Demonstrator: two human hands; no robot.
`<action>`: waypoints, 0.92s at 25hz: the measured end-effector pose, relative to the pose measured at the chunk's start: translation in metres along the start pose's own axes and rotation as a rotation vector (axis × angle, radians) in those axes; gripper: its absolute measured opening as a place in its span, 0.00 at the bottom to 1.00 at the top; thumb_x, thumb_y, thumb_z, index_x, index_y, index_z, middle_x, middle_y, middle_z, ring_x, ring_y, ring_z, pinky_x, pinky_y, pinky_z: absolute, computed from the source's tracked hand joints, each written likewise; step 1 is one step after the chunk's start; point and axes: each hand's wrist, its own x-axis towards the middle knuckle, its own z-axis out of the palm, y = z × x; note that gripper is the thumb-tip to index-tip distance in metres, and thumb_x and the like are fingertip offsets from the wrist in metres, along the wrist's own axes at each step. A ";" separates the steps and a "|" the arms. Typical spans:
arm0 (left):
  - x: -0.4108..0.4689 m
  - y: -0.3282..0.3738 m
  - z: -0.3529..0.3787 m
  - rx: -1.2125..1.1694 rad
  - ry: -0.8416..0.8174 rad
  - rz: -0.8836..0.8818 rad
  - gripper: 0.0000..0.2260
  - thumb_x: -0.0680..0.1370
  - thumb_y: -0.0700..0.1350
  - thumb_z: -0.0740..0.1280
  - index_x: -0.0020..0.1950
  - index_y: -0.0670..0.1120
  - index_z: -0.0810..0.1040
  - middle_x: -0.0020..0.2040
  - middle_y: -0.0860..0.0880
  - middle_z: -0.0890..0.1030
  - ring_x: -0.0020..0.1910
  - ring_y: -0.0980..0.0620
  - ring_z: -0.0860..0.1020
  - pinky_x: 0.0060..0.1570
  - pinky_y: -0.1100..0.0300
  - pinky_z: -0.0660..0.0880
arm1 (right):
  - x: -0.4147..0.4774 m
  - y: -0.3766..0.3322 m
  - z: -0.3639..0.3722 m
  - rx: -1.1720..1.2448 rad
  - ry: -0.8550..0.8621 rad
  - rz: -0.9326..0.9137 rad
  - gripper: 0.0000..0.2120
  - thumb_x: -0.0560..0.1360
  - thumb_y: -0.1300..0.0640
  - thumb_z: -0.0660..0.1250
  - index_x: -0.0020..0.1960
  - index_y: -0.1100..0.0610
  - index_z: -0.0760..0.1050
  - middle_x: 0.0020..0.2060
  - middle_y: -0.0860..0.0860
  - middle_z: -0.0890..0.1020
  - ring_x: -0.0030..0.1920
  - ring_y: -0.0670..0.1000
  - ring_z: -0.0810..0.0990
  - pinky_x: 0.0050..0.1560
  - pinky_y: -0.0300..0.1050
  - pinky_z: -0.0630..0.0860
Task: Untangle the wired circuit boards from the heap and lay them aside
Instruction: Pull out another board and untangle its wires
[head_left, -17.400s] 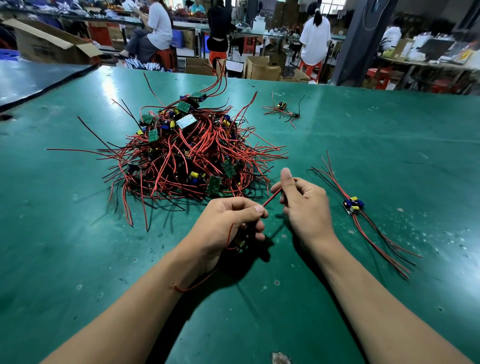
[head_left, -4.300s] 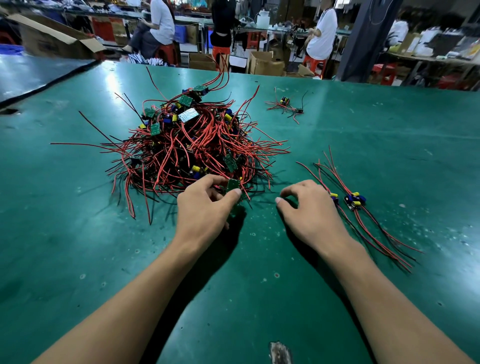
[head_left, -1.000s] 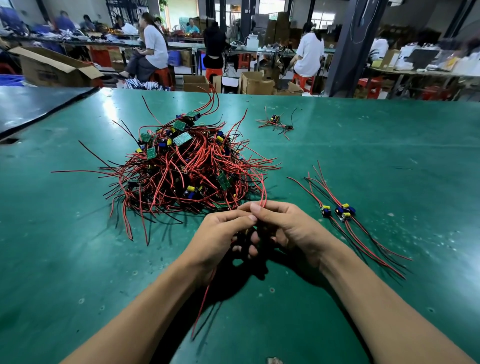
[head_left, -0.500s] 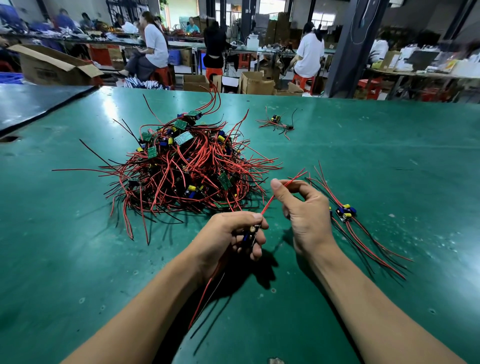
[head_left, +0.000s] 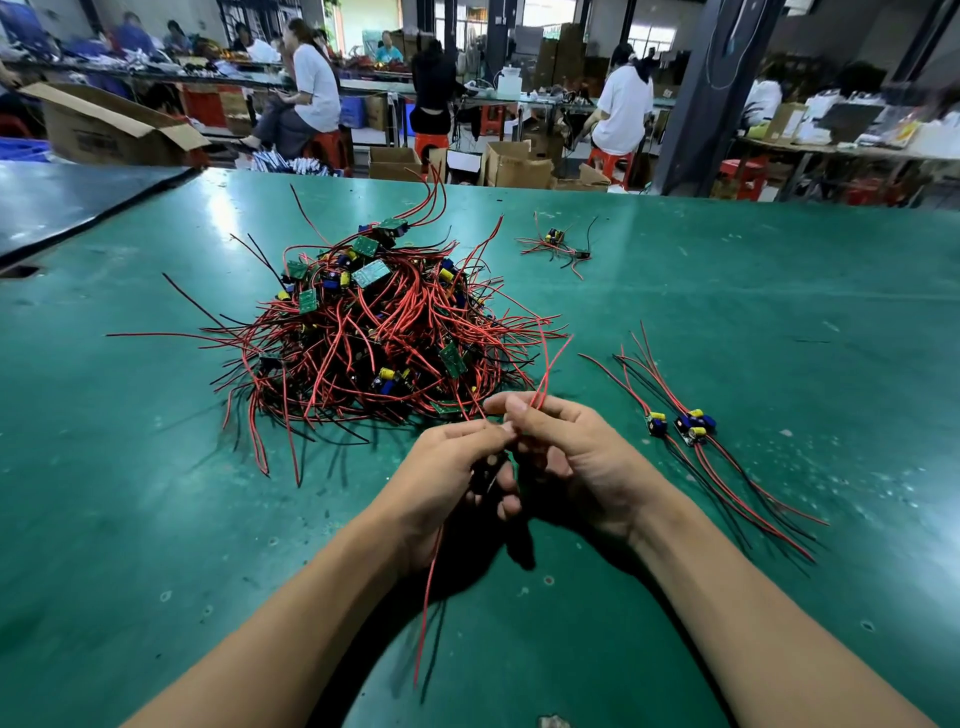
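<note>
While both hands meet just on the near side of the heap, the wired circuit board they share is mostly hidden between the palms, with only a dark bit showing under the left hand. That hand's fingers are curled round the board and its leads, thumb and forefinger pinched together on top, and a long red wire trails from under the palm toward the near edge of the green worktop. The right hand sits tight against the left, its fingers pinching two thin red leads that rise out of the grip and lean off to the far right. Just beyond the fingertips, left of centre on the worktop, the heap is a mound of red and black wire studded with small green boards and blue and yellow parts, its loose ends splayed in every direction. To the right of the hands, apart from the heap, a few sorted boards lie side by side with their wires running straight out both ways. Farther off, past the heap, a small stray cluster of wire lies alone. Beyond the far edge I can see an open cardboard box on the left, people seated on red stools at other benches, and a dark pillar.
</note>
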 end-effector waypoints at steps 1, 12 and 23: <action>-0.001 0.002 -0.001 -0.020 -0.014 -0.022 0.05 0.76 0.43 0.68 0.42 0.42 0.77 0.26 0.46 0.72 0.21 0.50 0.71 0.22 0.64 0.69 | 0.000 -0.001 -0.001 -0.026 -0.004 -0.021 0.09 0.73 0.54 0.75 0.51 0.56 0.85 0.34 0.52 0.80 0.33 0.49 0.77 0.34 0.43 0.73; 0.003 0.007 -0.002 -0.131 -0.184 -0.150 0.08 0.74 0.45 0.65 0.36 0.44 0.76 0.24 0.50 0.67 0.19 0.53 0.67 0.22 0.63 0.66 | 0.015 -0.002 -0.002 -0.140 0.558 -0.542 0.14 0.67 0.47 0.76 0.40 0.58 0.82 0.35 0.52 0.80 0.24 0.43 0.63 0.25 0.34 0.58; 0.001 0.007 0.002 -0.033 -0.206 -0.174 0.08 0.74 0.46 0.65 0.37 0.44 0.75 0.25 0.49 0.70 0.21 0.52 0.69 0.24 0.62 0.68 | 0.017 -0.007 -0.005 -0.109 0.818 -0.650 0.17 0.77 0.52 0.72 0.33 0.57 0.73 0.36 0.47 0.86 0.21 0.44 0.61 0.21 0.34 0.58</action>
